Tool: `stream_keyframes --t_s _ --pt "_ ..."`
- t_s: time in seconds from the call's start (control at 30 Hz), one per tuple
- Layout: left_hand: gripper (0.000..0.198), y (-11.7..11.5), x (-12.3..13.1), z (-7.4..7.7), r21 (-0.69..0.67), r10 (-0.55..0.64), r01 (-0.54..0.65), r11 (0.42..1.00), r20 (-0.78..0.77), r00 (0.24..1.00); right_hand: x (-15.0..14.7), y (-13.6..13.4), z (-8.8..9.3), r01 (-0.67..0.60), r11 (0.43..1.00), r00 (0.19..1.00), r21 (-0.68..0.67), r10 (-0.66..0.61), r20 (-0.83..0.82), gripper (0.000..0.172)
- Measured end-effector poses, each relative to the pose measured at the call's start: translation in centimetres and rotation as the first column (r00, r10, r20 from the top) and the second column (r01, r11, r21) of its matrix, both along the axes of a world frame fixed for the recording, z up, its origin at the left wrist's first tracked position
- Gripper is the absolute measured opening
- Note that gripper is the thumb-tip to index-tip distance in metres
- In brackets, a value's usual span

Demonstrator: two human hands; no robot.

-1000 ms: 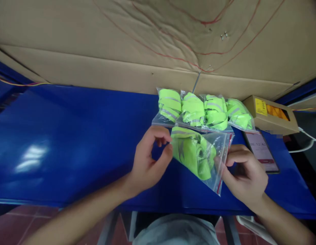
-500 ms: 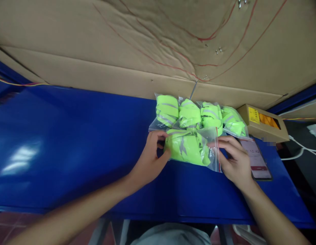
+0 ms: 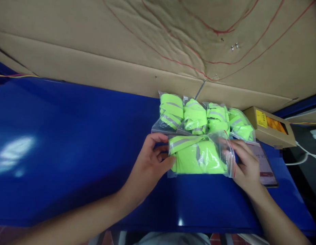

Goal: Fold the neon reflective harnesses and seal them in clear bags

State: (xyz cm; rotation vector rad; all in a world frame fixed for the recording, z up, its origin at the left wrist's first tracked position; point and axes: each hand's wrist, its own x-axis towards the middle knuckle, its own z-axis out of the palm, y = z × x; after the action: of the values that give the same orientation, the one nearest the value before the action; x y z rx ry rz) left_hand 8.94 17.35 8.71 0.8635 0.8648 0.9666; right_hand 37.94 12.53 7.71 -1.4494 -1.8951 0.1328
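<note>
Head view: the left hand [image 3: 150, 166] has its grip pinching the left end of a clear bag [image 3: 200, 154] of green straps [image 3: 190, 161]; the right hand's [image 3: 247, 166] grip pinches the red-striped end. The bag is just in front of four similar bags [image 3: 195, 114] on the blue counter [image 3: 84, 143], near a phone [image 3: 267, 166] and a box [image 3: 272, 127].

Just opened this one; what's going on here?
A person has a clear bag of bright yellow-green fabric between both hands: the left hand at one end, the right hand at the red-edged end. Four similar bags sit in a row behind it on the blue table, with a cardboard box and a partly covered phone to the right.
</note>
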Motion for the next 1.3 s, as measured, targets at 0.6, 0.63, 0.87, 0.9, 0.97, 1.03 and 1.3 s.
stream_keyframes --t_s 0.6,0.63,0.87,0.9,0.97,1.03,1.3 --pt "0.035 0.0 0.0 0.1 -0.043 -0.174 0.171 0.984 -0.103 0.979 0.3 0.5 -0.2 -0.216 0.916 0.949 -0.337 0.116 -0.293 0.038" --pt "0.035 0.0 0.0 -0.1 -0.012 -0.174 0.174 0.985 -0.11 0.979 0.3 0.5 -0.2 -0.214 0.899 0.942 -0.381 0.088 -0.323 0.039" --pt "0.038 -0.6 0.1 -0.8 0.159 -0.183 0.221 0.962 -0.225 0.957 0.0 0.6 0.1 -0.298 0.78 0.846 -0.55 -0.051 -0.531 0.046" --pt "0.039 -0.6 0.1 -0.9 0.165 -0.185 0.225 0.96 -0.225 0.957 0.0 0.6 0.1 -0.297 0.763 0.841 -0.575 -0.076 -0.536 0.047" --pt "0.042 -0.6 0.2 -1.1 0.169 -0.179 0.208 0.963 -0.172 0.969 0.1 0.7 -0.1 -0.283 0.743 0.836 -0.606 -0.118 -0.535 0.047" --pt "0.046 -0.5 0.3 -1.1 0.149 -0.169 0.181 0.972 -0.087 0.982 0.3 0.7 -0.3 -0.254 0.74 0.835 -0.623 -0.157 -0.527 0.046" --pt "0.048 -0.1 0.3 -0.5 0.035 -0.151 0.15 0.988 0.008 0.989 -0.7 0.3 0.1 -0.264 0.72 0.806 -0.642 -0.202 -0.557 0.058"
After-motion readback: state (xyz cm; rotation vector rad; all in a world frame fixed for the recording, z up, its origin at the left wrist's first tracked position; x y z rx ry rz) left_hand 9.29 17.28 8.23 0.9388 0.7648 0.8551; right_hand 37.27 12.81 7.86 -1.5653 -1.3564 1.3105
